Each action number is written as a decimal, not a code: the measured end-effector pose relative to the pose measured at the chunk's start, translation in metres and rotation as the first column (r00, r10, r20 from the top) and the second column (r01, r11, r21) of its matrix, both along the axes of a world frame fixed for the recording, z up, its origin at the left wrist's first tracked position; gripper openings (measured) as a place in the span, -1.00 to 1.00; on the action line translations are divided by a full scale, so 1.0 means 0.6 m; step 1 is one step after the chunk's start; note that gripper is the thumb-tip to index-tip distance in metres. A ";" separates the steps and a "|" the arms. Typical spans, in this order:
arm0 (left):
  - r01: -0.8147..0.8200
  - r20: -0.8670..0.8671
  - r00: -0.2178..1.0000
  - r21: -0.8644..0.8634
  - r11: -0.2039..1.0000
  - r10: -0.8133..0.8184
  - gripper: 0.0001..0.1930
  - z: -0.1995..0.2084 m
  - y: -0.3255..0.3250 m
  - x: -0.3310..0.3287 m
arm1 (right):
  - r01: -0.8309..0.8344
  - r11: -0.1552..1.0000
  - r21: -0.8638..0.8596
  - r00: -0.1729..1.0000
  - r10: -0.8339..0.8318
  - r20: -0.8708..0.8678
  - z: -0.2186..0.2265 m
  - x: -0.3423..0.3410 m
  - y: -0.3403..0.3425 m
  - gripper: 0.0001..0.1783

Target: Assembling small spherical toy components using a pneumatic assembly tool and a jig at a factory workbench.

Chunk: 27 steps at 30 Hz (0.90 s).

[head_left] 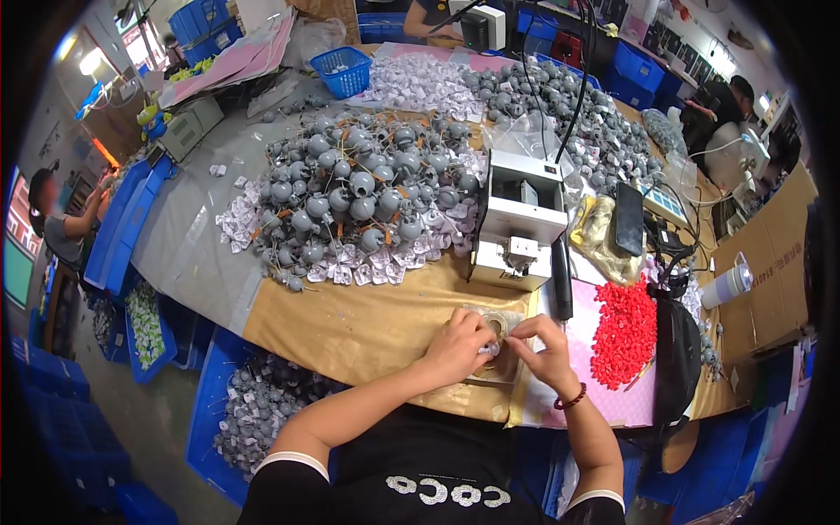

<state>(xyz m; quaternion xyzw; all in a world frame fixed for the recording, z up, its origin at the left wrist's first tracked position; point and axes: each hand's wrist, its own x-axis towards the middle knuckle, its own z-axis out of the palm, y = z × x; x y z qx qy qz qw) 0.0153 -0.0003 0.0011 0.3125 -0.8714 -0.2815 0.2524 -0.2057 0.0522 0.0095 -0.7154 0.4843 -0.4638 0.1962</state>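
Observation:
My left hand (458, 347) is closed at the front edge of the table, its fingers around a small whitish piece (490, 347). My right hand (548, 352), with a dark red bracelet at the wrist, faces it in a pinch. Whatever is between the right fingertips is too small to make out. Just beyond and between the hands lies a round, yellowish ring-shaped item (496, 325), partly covered by the fingers. A white and grey bench machine (522, 219) stands directly beyond them. Farther left is a big heap of grey ball-shaped parts (362, 184) with thin wires.
Small white pieces (363, 269) lie around the heap. Red parts (626, 332) are piled to the right, near a dark phone (628, 219) and black bag (675, 359). A blue bin (199, 442) sits below the table's left edge. Another person (70, 223) is at far left.

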 end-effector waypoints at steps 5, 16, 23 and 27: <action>-0.075 -0.005 0.997 -0.016 0.997 0.075 -0.58 0.000 -0.010 -0.021 | -0.097 0.977 -0.188 0.964 0.046 -0.261 -0.018 0.018 -0.020 -0.73; -0.367 -0.113 0.926 -0.488 0.792 0.359 -0.69 0.148 -0.331 -0.047 | -0.090 0.974 -0.206 0.863 -0.026 -0.504 -0.024 0.035 0.003 -0.76; -0.336 0.266 0.741 -0.649 0.683 0.617 -0.74 0.102 -0.440 -0.047 | -0.020 0.979 -0.204 0.891 -0.075 -0.448 -0.034 0.039 0.012 -0.78; -0.374 0.081 0.864 -0.558 0.741 0.497 -0.68 0.132 -0.413 -0.032 | -0.033 0.988 -0.152 0.932 -0.024 -0.360 -0.031 0.031 0.016 -0.73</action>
